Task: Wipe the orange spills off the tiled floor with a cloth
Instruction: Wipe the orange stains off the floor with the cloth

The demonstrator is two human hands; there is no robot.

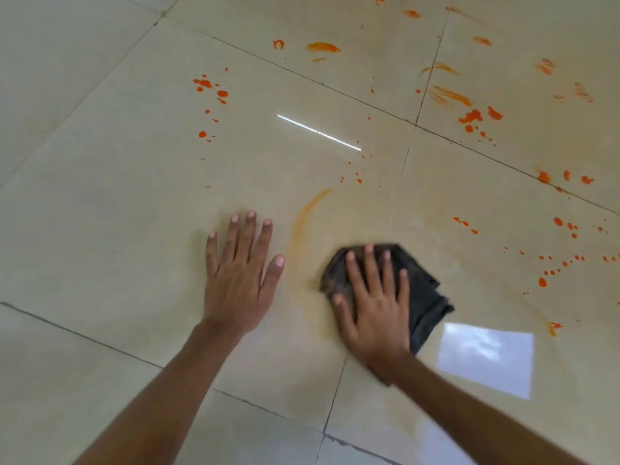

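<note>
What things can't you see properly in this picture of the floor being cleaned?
- Floor under the dark cloth, head view: covered by the cloth and the right hand, so any orange there is hidden.
- Right hand and cloth edges: blurred.
- Orange spills at the top and right: run past the picture's edges.
- Floor under the flat left hand: hidden by the palm.
- Tile under the bright window reflection: washed out by glare.
</note>
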